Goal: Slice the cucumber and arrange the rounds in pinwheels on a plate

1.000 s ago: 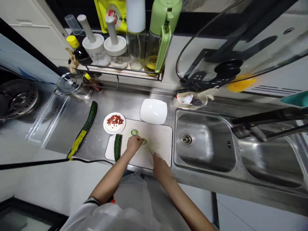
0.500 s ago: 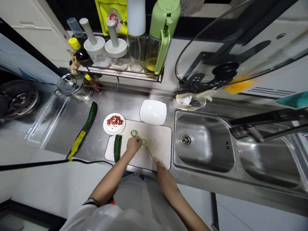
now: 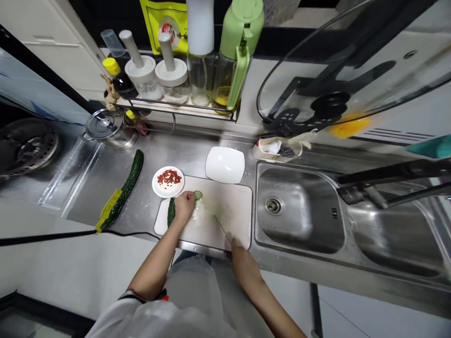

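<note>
My left hand [image 3: 185, 205] is closed, its fingertips pinched together at the edge of a thin cucumber slice [image 3: 198, 195] on the white cutting board [image 3: 234, 195]. Partly hidden behind that hand is a piece of cut cucumber [image 3: 171, 212] at the board's left end. My right hand [image 3: 244, 260] grips a knife [image 3: 222, 227] near the board's front right corner, the blade pointing up and left over the board. Wet traces show on the board between the hands.
Behind the board stand a plate of chopped red pieces [image 3: 157, 188] and a white dish [image 3: 224, 164]. A whole cucumber [image 3: 132, 180] with yellow tape lies left. The sink [image 3: 299, 211] is right. A rack holds jars and a green oil bottle [image 3: 243, 28]; a pot [image 3: 109, 129] stands back left.
My left hand has moved left, toward the cut cucumber. The slice that lay by the knife tip is gone from there; one slice shows at the back. My right hand and knife have barely moved.
</note>
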### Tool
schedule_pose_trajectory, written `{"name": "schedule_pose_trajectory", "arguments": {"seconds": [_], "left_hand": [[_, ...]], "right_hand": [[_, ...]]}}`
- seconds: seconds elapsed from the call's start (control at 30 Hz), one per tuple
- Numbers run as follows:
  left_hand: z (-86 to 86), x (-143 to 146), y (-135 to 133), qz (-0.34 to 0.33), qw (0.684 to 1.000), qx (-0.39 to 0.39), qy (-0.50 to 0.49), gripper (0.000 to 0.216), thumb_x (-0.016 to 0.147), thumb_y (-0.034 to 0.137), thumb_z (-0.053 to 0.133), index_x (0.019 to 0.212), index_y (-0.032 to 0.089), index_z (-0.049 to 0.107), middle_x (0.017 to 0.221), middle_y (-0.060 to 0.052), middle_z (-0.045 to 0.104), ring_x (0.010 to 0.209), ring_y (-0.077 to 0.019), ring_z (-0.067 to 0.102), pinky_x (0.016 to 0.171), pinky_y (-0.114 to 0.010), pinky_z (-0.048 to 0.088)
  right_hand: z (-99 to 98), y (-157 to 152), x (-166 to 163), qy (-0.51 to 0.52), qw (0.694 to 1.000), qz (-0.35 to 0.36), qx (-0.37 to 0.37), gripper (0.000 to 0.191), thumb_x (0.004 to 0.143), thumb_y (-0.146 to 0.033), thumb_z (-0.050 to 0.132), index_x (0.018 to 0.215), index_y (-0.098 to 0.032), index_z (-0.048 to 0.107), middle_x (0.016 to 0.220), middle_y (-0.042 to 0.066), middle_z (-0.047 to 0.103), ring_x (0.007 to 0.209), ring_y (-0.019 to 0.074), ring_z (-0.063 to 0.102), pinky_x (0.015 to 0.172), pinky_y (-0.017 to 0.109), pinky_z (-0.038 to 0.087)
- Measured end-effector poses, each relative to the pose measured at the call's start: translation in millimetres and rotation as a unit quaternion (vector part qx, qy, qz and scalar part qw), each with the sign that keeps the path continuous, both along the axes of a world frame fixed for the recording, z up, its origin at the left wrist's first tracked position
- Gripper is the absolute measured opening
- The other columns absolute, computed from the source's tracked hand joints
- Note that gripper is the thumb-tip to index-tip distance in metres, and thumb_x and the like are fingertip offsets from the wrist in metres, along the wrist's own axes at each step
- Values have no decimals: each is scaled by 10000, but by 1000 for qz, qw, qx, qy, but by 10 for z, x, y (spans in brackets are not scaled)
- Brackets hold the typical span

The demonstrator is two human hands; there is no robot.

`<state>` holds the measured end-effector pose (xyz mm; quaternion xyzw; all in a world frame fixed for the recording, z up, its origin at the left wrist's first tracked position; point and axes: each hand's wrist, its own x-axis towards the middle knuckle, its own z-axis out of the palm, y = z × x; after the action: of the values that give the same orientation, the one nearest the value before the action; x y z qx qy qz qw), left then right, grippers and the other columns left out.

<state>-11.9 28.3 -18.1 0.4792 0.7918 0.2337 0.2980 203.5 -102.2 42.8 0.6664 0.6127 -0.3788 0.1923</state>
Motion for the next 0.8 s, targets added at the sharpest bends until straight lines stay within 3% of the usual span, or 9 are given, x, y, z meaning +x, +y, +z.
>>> {"name": "schedule_pose_trajectory", "arguments": {"seconds": [0.13, 0.3, 0.5, 0.63, 0.8], "left_hand": [[-36, -18, 22, 6, 1000, -4, 12, 195, 751, 273, 509, 804, 177, 670, 731, -30, 676, 676, -149, 600, 690, -239, 407], [-56, -12, -8, 3, 1000, 22, 18, 279, 750, 259, 513, 986, 162, 626, 740, -39, 654, 687, -160, 592, 709, -259, 423], [-37, 35, -164, -23, 999, 44, 24, 373, 737, 267, 549, 1093, 158, 574, 922, -82, 633, 764, -172, 584, 751, -281, 439], [-39, 64, -309, -51, 996, 56, 38, 361, 742, 259, 541, 1087, 161, 576, 876, -76, 612, 797, -190, 567, 797, -306, 436], [-45, 81, -415, -76, 996, 50, 27, 365, 752, 251, 530, 1099, 144, 567, 783, -51, 570, 772, -186, 554, 800, -313, 442]], "right_hand": [[-83, -36, 18, 6, 999, 7, 30, 522, 829, -9, 228, 1272, -165, 456, 940, 117, 647, 877, 187, 631, 674, 253, 431], [-126, -63, 99, 29, 997, -19, 66, 467, 817, -48, 321, 1231, -198, 479, 984, 100, 608, 807, 183, 621, 671, 261, 431], [-153, -143, 230, 188, 947, -84, 248, 458, 847, -206, 363, 1299, -174, 427, 1002, 99, 514, 891, 180, 546, 822, 315, 449], [-313, -150, 214, 148, 926, -137, 318, 500, 869, -235, 294, 1341, -86, 365, 1138, 178, 414, 1031, 213, 472, 889, 366, 418], [-607, -27, 127, 64, 931, -179, 312, 522, 874, -221, 229, 1366, -68, 309, 1239, 211, 367, 1098, 248, 416, 912, 409, 384]]}}
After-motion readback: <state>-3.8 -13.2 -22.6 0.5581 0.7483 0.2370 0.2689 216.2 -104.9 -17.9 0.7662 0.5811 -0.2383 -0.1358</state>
